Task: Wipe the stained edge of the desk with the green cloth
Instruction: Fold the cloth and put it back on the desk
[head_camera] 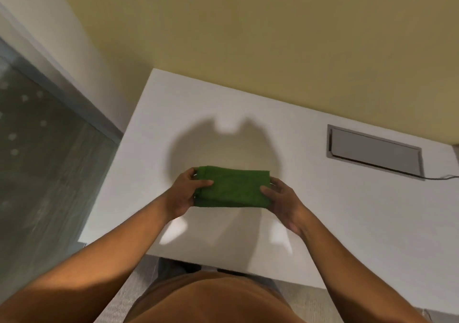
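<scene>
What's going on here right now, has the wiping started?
Not yet, by the look of it. A person stands at a white desk and holds a folded green cloth above it with both hands: the left hand grips its left end, the right hand its right end. The cloth is not at any desk edge. No stain is visible from this view. A grey cable hatch sits in the desk to the right.

Bare forearms without sleeves, an orange-brown top [213, 298] and dark trousers [173, 268] below.
</scene>
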### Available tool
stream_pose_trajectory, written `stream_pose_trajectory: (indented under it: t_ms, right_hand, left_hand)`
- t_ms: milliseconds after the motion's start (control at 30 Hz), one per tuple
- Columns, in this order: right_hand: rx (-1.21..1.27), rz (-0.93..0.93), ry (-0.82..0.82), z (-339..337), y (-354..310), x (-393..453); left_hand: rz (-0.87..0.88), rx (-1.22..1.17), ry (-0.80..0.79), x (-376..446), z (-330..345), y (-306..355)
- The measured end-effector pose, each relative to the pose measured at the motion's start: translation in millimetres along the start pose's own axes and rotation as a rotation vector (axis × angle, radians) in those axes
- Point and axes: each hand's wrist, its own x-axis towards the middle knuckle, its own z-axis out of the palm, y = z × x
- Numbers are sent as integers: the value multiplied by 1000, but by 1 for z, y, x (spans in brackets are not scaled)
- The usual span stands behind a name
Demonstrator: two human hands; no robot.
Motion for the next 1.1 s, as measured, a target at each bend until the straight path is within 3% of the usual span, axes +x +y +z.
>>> stream_pose_trajectory:
  t_ms: [167,433,700,800,900,967,1033,1100]
  right_hand:
    - [-66,-87,164,-64,-44,17]
    - [-235,-200,377,-149,-139,90]
    - [-404,-289,506,-177,-190,159]
    - [-515,-329,518,-183,-195,171]
    - [-814,-420,569,-187,-190,168]
    - [-1138,-562,573,-188,-180,163]
    - [-1461,-649,459,-187,-170,161]
    - [-1649,-590,347,-186,-162,158]
  left_hand:
    - [58,1,46,44,88,16]
    - [275,340,236,140,213,70]
    - [446,599,383,215,266,111]
    - [532,818,405,221,268,110]
    - [673,1258,376,215,260,96]
    - [781,1541,195,211,255,84]
    - [802,1770,59,209,255,71]
    - [738,1876,73,206,257,62]
